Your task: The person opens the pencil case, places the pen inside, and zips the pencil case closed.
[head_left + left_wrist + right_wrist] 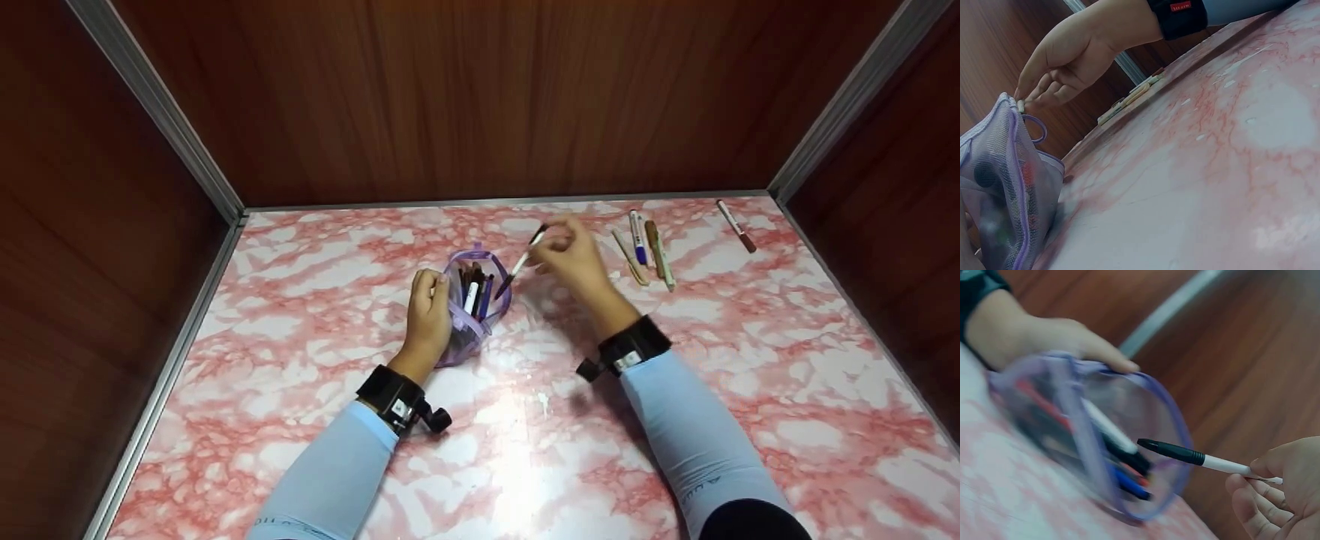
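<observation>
Blue sleeves (pixel 326 472) are nearest. The left hand (pixel 429 311) grips a purple pouch (pixel 461 352) with pens (pixel 471 298) inside; the right hand (pixel 574 255) pinches a black-and-white pen (pixel 1210 461) at the pouch's opening. If the pinch slips or the pouch tips, pens may spill.

Purple mesh pouch (pixel 471 326) on the pink-and-white marbled bench (pixel 510 450), slim plastic pens (pixel 470 298) inside.
Left fingers (pixel 424 283) at its nine-o'clock side; right fingers (pixel 547 256) towards two, white-and-black plastic pen (pixel 520 263) between them and the mouth. Farther out, between two and three: grouped loose pens (pixel 638 240), then a white-and-brown marker (pixel 734 224).
</observation>
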